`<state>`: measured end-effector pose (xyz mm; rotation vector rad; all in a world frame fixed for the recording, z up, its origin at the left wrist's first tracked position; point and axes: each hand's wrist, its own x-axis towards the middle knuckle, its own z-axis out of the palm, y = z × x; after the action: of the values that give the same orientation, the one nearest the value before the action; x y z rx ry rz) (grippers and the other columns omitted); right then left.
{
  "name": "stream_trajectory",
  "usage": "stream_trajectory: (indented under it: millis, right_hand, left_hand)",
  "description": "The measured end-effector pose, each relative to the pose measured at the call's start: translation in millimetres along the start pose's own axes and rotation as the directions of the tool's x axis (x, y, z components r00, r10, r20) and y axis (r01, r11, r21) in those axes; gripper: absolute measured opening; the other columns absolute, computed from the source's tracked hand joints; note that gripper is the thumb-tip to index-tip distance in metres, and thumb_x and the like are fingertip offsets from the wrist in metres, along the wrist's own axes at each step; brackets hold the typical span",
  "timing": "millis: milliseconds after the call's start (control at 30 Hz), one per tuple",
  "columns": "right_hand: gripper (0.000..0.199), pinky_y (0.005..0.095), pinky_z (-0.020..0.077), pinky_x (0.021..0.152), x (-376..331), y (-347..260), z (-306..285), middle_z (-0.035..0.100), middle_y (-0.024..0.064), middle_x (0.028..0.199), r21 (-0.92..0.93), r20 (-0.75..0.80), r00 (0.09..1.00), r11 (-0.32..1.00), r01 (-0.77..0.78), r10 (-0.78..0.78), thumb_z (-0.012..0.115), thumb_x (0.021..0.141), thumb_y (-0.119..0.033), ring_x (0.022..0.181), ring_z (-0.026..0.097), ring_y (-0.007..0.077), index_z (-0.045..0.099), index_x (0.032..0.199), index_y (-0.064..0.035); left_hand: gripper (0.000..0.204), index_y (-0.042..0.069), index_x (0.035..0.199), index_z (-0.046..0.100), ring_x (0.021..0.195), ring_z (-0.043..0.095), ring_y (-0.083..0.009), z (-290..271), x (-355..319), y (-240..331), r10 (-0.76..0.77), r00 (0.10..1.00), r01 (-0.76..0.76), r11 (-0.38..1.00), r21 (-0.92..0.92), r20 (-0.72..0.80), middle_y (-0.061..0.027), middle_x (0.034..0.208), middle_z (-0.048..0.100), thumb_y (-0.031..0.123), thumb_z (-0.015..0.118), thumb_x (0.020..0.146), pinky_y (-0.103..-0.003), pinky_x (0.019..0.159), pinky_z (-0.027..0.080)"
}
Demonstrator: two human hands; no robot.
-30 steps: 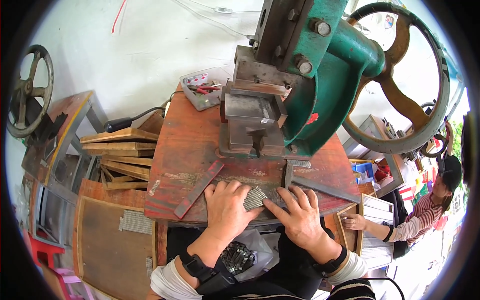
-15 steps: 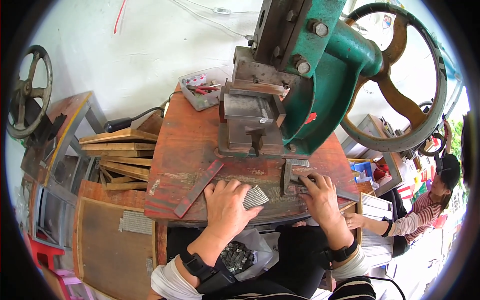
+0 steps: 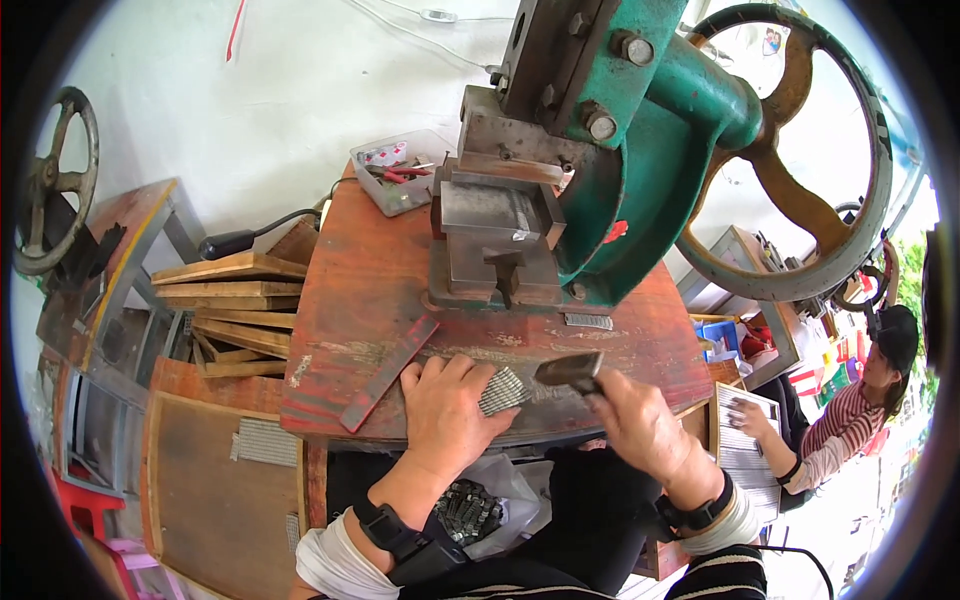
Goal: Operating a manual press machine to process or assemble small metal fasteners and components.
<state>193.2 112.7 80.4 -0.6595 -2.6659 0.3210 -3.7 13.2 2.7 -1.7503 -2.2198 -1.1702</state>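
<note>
My left hand [image 3: 448, 405] rests at the front of the wooden table, fingers curled round a small bundle of ridged grey metal strips [image 3: 502, 392] that shows between thumb and forefinger. To its right, my right hand [image 3: 645, 425] is closed round the handle of a hammer [image 3: 566, 370]. The hammer's dark head is raised beside the bundle, apart from it; most of the handle is hidden in my fist. Left of my left hand lies a flat red-and-dark bar [image 3: 390, 375]. A short ridged metal strip [image 3: 588, 321] lies near the press.
A green press [image 3: 640, 200] with a large handwheel stands behind my hands. A clear plastic box [image 3: 405, 190] of tools sits back left. Wooden trays [image 3: 235, 290] are stacked left, another tray [image 3: 215, 500] below. A bag of metal pieces [image 3: 470, 515] hangs under the table. A co-worker [image 3: 835, 430] is right.
My right hand has lifted the hammer off the table and turned its head toward the bundle. My left hand stays nearly in place. The co-worker's hand has moved over the slatted tray at right.
</note>
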Motion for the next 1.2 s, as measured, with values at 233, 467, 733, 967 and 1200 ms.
stream_trajectory:
  millis: [233,467,733,967,1200]
  right_hand:
    - [0.033,0.0442,0.0551,0.057,-8,-14,14,0.063,0.0153,0.079,-0.074,0.033,0.999,0.997,0.003,-0.001,0.067,0.087,-0.011,0.068,0.066,0.0365,0.056,0.118,-0.0066]
    - [0.036,0.0434,0.0531,0.053,6,-37,-7,0.06,0.0137,0.075,-0.157,-0.074,0.995,0.986,0.052,-0.064,0.066,0.086,-0.01,0.062,0.064,0.0349,0.057,0.12,-0.0067]
    - [0.039,0.0439,0.0532,0.053,2,-38,-14,0.06,0.013,0.073,-0.131,-0.196,0.977,0.99,0.057,-0.082,0.067,0.084,-0.011,0.061,0.064,0.0349,0.057,0.122,-0.0075]
    - [0.045,0.0436,0.052,0.055,-4,-30,-9,0.061,0.0138,0.075,-0.138,-0.074,0.997,0.99,-0.041,0.031,0.071,0.081,-0.007,0.063,0.064,0.0349,0.058,0.125,-0.0057]
    - [0.048,0.0405,0.0515,0.054,-5,-40,-10,0.059,0.012,0.075,-0.089,-0.073,0.997,0.996,0.024,-0.03,0.072,0.08,-0.007,0.061,0.062,0.0321,0.058,0.127,-0.0048]
  left_hand:
    - [0.048,0.01,0.099,0.071,0.096,0.055,-0.0256,1,1,1,0.008,1.0,-0.008,1.0,-0.02,0.005,-0.0034,0.097,0.063,0.032,0.087,0.059,-0.043,0.088,0.035]
    - [0.046,0.009,0.097,0.07,0.097,0.055,-0.0262,2,0,0,-0.001,1.0,0.001,1.0,0.005,-0.012,-0.004,0.097,0.062,0.032,0.086,0.061,-0.044,0.09,0.035]
    - [0.047,0.009,0.099,0.071,0.097,0.055,-0.0265,4,-1,-2,-0.013,1.0,0.013,1.0,0.012,0.014,-0.0045,0.098,0.063,0.033,0.085,0.061,-0.045,0.092,0.034]
    - [0.048,0.008,0.1,0.071,0.097,0.055,-0.0259,3,1,-1,-0.013,0.999,0.013,1.0,0.002,0.034,-0.0042,0.098,0.063,0.034,0.085,0.061,-0.045,0.092,0.034]
    - [0.049,0.008,0.1,0.071,0.097,0.055,-0.0258,4,0,-1,-0.001,1.0,0.001,1.0,0.003,0.006,-0.0044,0.098,0.063,0.035,0.085,0.061,-0.045,0.092,0.035]
